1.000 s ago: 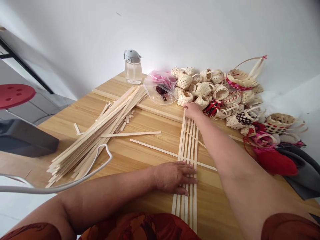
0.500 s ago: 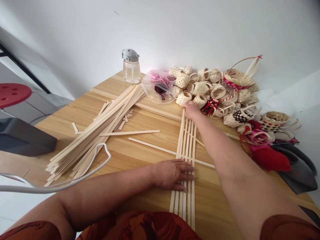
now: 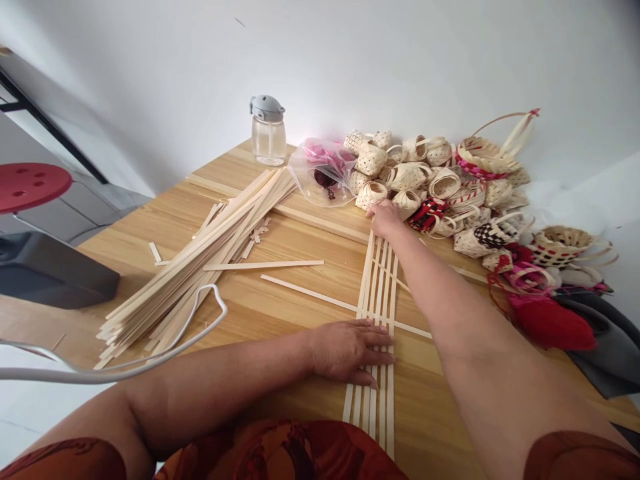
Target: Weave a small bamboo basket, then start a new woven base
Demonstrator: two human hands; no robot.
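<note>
Several pale, flat bamboo strips (image 3: 379,273) lie side by side on the table, running away from my body. One crosswise strip (image 3: 310,292) passes through them, just beyond my left hand. My left hand (image 3: 347,350) rests flat over the near part of the row, its fingers spread and pressing on the strips. At the far ends, my right hand (image 3: 386,219) has its fingers curled together around strip ends. Its fingertips are partly hidden, so how many strips it holds does not show. A thinner strip (image 3: 390,273) slants under the row near my right forearm.
A pile of loose strips (image 3: 200,260) lies to the left, near a white cable (image 3: 220,307). Small woven baskets (image 3: 407,177) crowd the back right, beside a plastic bag (image 3: 323,177) and a water bottle (image 3: 269,137). A dark grey box (image 3: 60,270) stands at the left edge.
The whole view has shifted slightly, so things appear a little farther right. Both hands keep their places on the strips, with hardly any movement.
</note>
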